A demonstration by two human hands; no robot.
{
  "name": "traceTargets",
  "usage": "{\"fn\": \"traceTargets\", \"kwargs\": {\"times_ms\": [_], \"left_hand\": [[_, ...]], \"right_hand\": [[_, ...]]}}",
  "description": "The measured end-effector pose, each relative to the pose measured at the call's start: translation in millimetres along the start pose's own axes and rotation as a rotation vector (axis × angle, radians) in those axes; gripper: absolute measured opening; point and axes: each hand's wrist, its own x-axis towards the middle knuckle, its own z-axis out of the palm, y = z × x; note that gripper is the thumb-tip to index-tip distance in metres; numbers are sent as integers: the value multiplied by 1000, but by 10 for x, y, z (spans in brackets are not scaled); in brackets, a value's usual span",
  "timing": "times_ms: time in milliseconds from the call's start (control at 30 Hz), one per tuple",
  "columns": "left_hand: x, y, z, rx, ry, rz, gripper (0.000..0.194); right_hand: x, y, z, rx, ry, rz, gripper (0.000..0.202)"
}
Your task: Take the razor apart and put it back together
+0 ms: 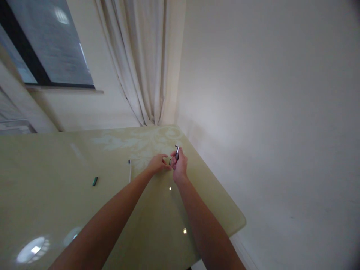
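My right hand [180,168] is closed around a slim dark tool with a silver, bent tip [177,152], which points up and away from me; its exact kind is too small to make out. Beside it, on the left, my left hand [158,164] has thumb and fingers apart, reaching toward the right hand. Between the two hands shows a small dark-edged rectangular piece [170,162]. Whether the right fingers touch that piece I cannot tell. Both hands are over the far right part of the glossy pale table [152,225].
On the table to the left lie a small dark green rectangular object [95,181] and a thin white stick or cord with a dark end [129,171], partly near my left forearm. A white wall [270,112] borders the right table edge. Curtains [143,67] hang behind.
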Motion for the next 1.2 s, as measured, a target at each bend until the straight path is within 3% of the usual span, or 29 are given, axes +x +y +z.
{"fn": "traceTargets", "kwargs": {"times_ms": [100, 167, 200, 267, 367, 467, 567, 867, 1000, 1100, 1200], "left_hand": [[-287, -44, -249, 11, 56, 49, 59], [-539, -187, -547, 23, 71, 65, 39], [-675, -303, -728, 32, 83, 65, 38], [-945, -608, -1120, 90, 126, 61, 44], [-1297, -1114, -1646, 230, 173, -81, 62], [-1513, -1434, -1934, 288, 61, -212, 77], [-1571, -1498, -1985, 289, -5, -225, 79], [-1485, -1425, -1951, 260, 68, -165, 44], [-1491, -963, -1835, 130, 196, 62, 49], [-1503, -472, -1617, 35, 298, 320, 46], [-1517, -161, -1389, -23, 322, 529, 38]], "right_hand": [[-18, 23, 6, -14, -12, 5, 56], [-32, 39, 17, -23, -31, 13, 56], [-44, 46, 27, -30, -42, 17, 56], [-84, 60, 57, -47, -68, 27, 56], [-175, 90, 119, -69, -115, 48, 58], [-274, 143, 175, -102, -176, 105, 64], [-352, 209, 203, -150, -217, 167, 68], [-482, 292, 228, -175, -282, 212, 67], [-533, 286, 264, -113, -372, 239, 53], [-581, 259, 290, -80, -425, 262, 40], [-629, 214, 309, -30, -495, 267, 38]]}}
